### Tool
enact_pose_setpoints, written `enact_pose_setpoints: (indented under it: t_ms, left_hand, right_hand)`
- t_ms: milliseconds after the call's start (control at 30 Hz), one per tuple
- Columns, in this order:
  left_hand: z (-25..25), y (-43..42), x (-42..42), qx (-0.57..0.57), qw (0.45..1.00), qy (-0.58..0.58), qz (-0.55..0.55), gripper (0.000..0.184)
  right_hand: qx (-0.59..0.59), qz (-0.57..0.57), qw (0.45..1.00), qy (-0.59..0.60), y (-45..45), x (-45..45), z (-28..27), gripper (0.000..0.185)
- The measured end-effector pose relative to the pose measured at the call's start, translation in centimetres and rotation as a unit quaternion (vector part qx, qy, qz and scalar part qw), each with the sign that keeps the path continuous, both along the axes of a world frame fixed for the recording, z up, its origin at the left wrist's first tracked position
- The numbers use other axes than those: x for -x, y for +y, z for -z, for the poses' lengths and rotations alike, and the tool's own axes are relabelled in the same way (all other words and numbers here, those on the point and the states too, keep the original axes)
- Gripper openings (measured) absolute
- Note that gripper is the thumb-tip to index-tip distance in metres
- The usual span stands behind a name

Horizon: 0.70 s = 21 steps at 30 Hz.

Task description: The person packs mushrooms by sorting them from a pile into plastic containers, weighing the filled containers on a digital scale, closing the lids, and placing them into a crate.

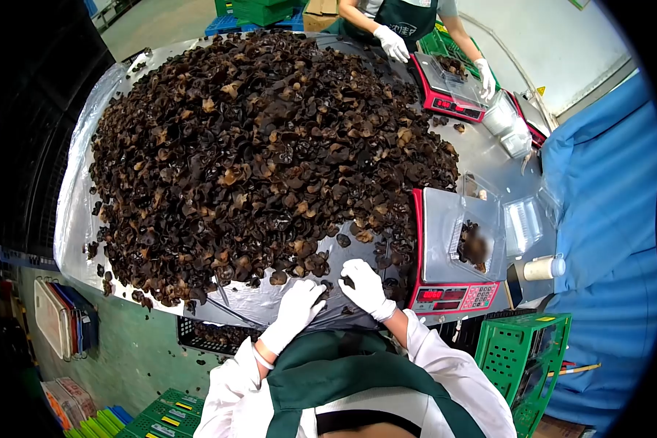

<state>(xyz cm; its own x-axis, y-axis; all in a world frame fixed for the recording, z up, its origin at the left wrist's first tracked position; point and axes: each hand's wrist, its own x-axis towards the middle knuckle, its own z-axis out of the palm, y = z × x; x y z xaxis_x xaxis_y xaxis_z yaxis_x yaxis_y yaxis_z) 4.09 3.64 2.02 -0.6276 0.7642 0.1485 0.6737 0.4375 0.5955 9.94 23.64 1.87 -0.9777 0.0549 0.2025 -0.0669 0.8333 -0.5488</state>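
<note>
A large heap of dark brown wood ear mushrooms (pixel 255 160) covers most of the metal table. At its near edge are my two hands in white gloves, close together. My left hand (pixel 296 310) has its fingers curled in, with a small dark piece of mushroom at the fingertips. My right hand (pixel 367 289) is bent likewise, a dark bit showing between thumb and fingers. Just right of it stands a red scale (pixel 438 274), bearing an open clear plastic box (pixel 493 233) with some mushrooms inside.
Across the table, a co-worker's gloved hands (pixel 393 44) are beside another red scale (pixel 452 102). Clear boxes (pixel 522 226) and a white cup (pixel 544 268) stand at the right. Green crates (pixel 515 350) sit below the table's edge; a black crate (pixel 215 336) is underneath.
</note>
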Motion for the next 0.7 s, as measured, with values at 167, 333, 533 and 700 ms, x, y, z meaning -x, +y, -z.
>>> enact_pose_setpoints:
  t_ms: [167, 333, 533, 700]
  left_hand:
    - [0.7, -0.9, -0.2, -0.061, 0.993, -0.081, -0.056, 0.025]
    - [-0.1, -2.7, 0.2, -0.183, 0.870, -0.422, -0.177, 0.019]
    - [-1.4, -4.6, 0.7, -0.358, 0.646, -0.640, -0.213, 0.029]
    - [-4.5, -4.6, 1.0, -0.385, 0.584, -0.678, -0.227, 0.041]
  right_hand:
    - [0.017, -0.017, 1.000, -0.020, -1.3, 3.0, -2.6, 0.037]
    - [-0.019, -0.028, 0.991, -0.130, -3.6, 4.3, -1.2, 0.059]
    - [0.032, -0.026, 0.998, -0.038, -2.3, 5.3, 1.4, 0.042]
    - [0.616, 0.002, 0.756, -0.222, -0.3, 5.1, 0.2, 0.029]
